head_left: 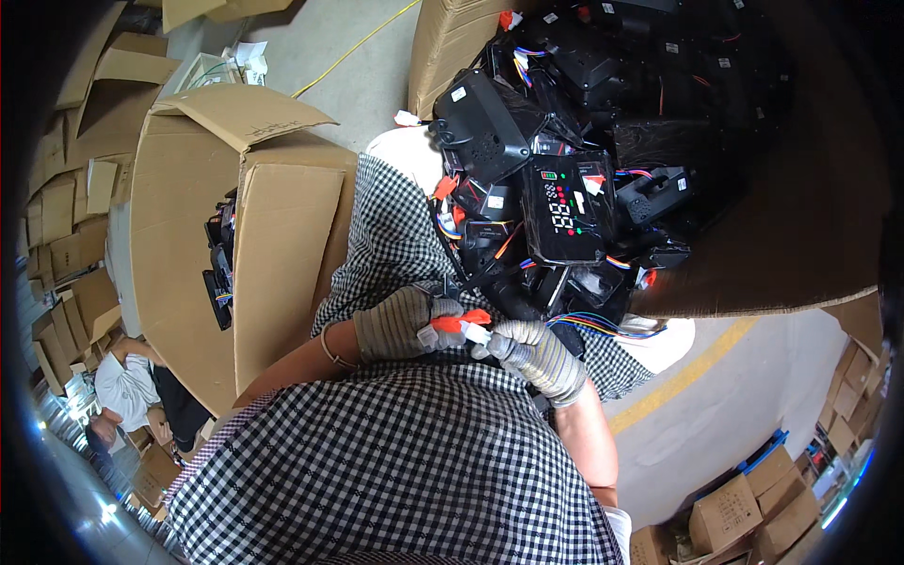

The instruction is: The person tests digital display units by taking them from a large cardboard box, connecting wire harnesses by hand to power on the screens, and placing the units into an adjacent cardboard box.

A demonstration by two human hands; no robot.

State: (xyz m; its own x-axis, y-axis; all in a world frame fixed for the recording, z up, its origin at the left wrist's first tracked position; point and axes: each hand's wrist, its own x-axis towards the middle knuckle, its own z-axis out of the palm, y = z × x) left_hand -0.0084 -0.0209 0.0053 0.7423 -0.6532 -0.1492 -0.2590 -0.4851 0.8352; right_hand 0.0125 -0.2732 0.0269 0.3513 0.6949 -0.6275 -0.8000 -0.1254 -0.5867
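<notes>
In striped grey work gloves, my hands meet over the lap of a black-and-white checked apron point(395, 424). My left hand point(400, 325) is closed on a small red-orange piece point(461, 321), whose exact kind I cannot make out. Right beside it is a white plug connector point(475, 333), pinched by the fingertips of my right hand point(539, 360). A bundle of coloured wires point(603, 325) passes next to my right hand. Just beyond my hands lie black display units point(563, 209), heaped together with their wiring; one shows lit digits and coloured lights.
A large open cardboard box point(772, 297) tilts toward me, its black units spilling to my knees. Another open carton point(282, 245) stands at my left, with units inside. Stacked boxes point(61, 207) line the far left. Another person point(132, 391) is at the lower left.
</notes>
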